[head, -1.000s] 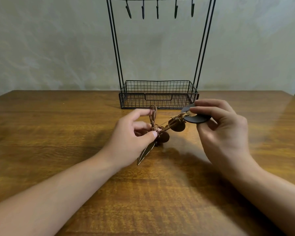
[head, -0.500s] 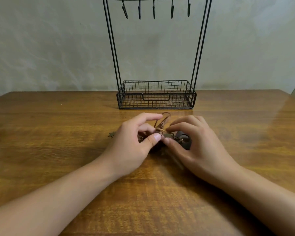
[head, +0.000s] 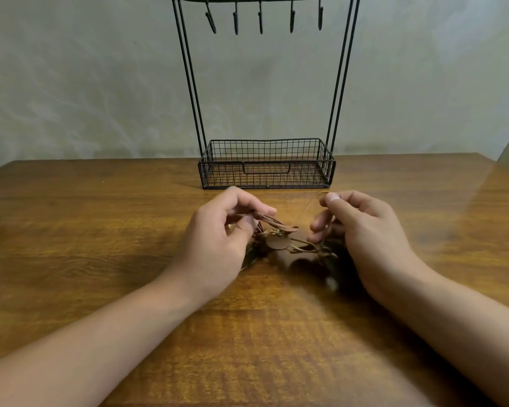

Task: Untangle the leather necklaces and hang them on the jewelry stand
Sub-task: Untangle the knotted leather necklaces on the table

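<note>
Seen from above and behind: two bare forearms reaching in over a brown wooden worktop (head: 100, 230), hands meeting near its middle. Between them, a knot of leather necklaces (head: 279, 237), brown cords and thin wiry strands still bunched together, low over the wood and just in front of the stand. At the centre of the knot, a round brown disc pendant (head: 277, 242), face up. To either side, darker pendants, blurred and partly hidden by the hands, shapes hard to make out.

Left hand (head: 218, 245) curled, thumb and forefinger pinched shut on a bundle of cords at the left end of the tangle. Right hand (head: 368, 233) raised a little higher, thumb and forefinger closed on a fine pale strand (head: 309, 205) running down toward the knot; remaining fingers (head: 318, 224) of that hand bent loosely around more cord below. Whether those lower fingers truly grip: cannot tell.

Behind the hands, at the far edge of the worktop, a black wire jewelry stand (head: 340, 83): mesh basket (head: 266, 174) at the base, paired upright rods on each side, a top bar with five small hooks (head: 260, 23), all bare. Beyond that, a plain mottled grey-green wall (head: 86, 83).
</note>
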